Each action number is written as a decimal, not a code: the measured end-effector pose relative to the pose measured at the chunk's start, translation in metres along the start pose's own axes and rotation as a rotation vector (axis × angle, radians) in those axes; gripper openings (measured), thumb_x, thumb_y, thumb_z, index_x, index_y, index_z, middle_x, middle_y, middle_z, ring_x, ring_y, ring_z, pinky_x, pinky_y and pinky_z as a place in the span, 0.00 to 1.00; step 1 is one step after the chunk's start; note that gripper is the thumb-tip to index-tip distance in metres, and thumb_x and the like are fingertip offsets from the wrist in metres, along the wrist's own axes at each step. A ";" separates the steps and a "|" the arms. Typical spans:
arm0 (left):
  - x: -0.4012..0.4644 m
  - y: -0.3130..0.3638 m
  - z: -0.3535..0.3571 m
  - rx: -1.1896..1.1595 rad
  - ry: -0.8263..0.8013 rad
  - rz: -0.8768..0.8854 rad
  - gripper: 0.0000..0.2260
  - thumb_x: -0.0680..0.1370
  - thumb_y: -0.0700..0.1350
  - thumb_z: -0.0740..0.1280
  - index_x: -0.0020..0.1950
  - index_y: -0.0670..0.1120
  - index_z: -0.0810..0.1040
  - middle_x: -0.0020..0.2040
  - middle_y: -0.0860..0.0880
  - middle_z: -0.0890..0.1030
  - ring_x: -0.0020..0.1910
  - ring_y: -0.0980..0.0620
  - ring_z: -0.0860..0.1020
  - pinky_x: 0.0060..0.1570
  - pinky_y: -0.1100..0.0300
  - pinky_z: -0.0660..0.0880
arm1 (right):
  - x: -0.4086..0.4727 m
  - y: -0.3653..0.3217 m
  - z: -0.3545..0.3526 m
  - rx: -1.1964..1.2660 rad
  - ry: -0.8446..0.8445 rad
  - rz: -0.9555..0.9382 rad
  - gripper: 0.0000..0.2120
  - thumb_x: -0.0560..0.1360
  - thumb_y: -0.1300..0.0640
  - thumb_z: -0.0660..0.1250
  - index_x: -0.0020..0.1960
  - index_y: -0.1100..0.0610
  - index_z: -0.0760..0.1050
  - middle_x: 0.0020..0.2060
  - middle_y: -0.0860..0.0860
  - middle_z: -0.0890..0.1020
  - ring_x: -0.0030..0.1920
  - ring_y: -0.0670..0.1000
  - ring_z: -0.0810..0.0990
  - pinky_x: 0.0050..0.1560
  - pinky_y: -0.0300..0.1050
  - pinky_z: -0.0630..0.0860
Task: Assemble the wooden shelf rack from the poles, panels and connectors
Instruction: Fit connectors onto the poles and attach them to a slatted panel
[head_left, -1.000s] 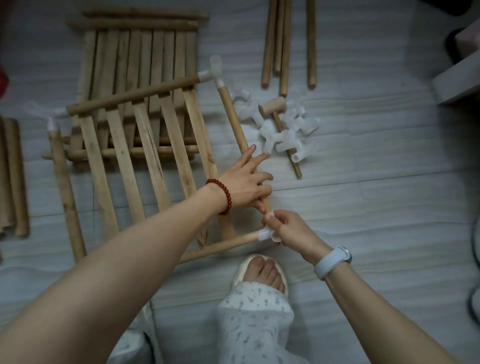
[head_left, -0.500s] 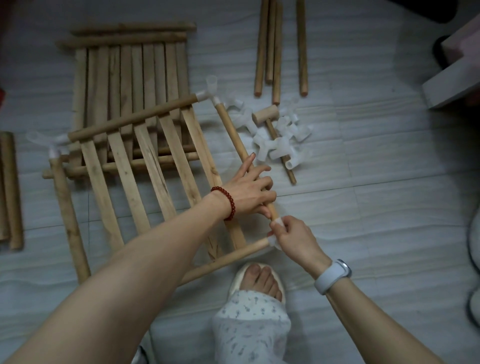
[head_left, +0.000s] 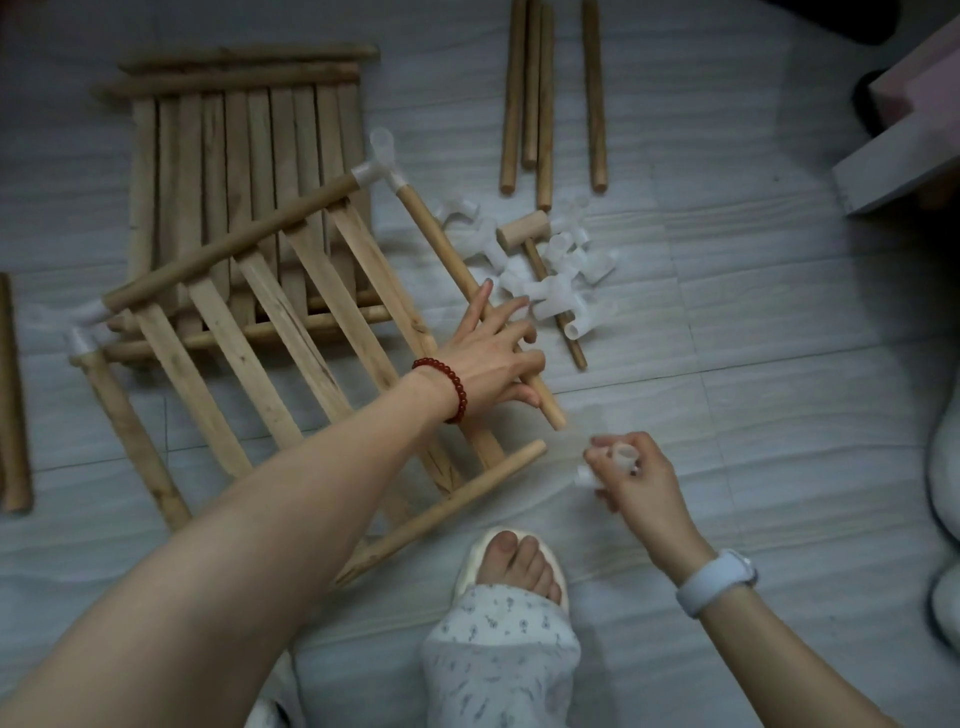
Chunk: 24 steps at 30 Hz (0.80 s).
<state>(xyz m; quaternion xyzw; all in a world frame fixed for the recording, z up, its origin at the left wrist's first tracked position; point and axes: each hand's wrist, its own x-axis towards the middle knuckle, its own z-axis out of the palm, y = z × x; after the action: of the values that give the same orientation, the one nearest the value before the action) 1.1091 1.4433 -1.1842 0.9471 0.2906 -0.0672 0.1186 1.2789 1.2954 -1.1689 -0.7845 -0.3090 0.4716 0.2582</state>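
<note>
Mallet (head_left: 524, 232) lies among loose connectors (head_left: 556, 293) beside pole (head_left: 441, 244).

Left hand (head_left: 488, 358) forward, right hand (head_left: 631, 478) curled

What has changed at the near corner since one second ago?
The right hand pulled the white connector off the corner, rightwards, and still pinches it. The side pole and front pole ends are now bare and apart. The left hand still holds the side pole.

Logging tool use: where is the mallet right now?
Head view, right of centre: the mallet lies on the floor amid the white connectors, just beyond the left hand.
</note>
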 end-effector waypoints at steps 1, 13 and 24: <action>0.001 -0.001 0.000 -0.003 0.007 -0.013 0.23 0.74 0.64 0.52 0.58 0.51 0.75 0.67 0.46 0.68 0.75 0.42 0.47 0.62 0.46 0.22 | 0.003 0.003 -0.004 0.109 -0.009 0.031 0.05 0.75 0.60 0.67 0.43 0.54 0.72 0.49 0.48 0.78 0.37 0.49 0.77 0.32 0.38 0.74; -0.040 0.064 0.013 -0.301 0.259 -0.432 0.22 0.76 0.44 0.65 0.69 0.44 0.68 0.73 0.39 0.62 0.74 0.39 0.56 0.71 0.41 0.52 | 0.019 0.013 0.010 0.476 -0.069 0.091 0.15 0.76 0.68 0.62 0.61 0.56 0.72 0.53 0.54 0.78 0.54 0.55 0.79 0.56 0.51 0.77; -0.055 0.107 0.045 -0.407 0.210 -0.531 0.11 0.78 0.46 0.61 0.58 0.47 0.77 0.49 0.50 0.81 0.61 0.50 0.70 0.66 0.50 0.44 | 0.013 0.011 0.018 0.075 0.043 -0.167 0.21 0.78 0.61 0.62 0.70 0.59 0.66 0.61 0.54 0.74 0.57 0.53 0.77 0.57 0.55 0.76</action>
<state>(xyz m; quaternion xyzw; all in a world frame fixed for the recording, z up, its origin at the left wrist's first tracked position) 1.1217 1.3164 -1.1965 0.7971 0.5449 0.0615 0.2529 1.2702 1.2992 -1.1913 -0.7558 -0.3497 0.4427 0.3326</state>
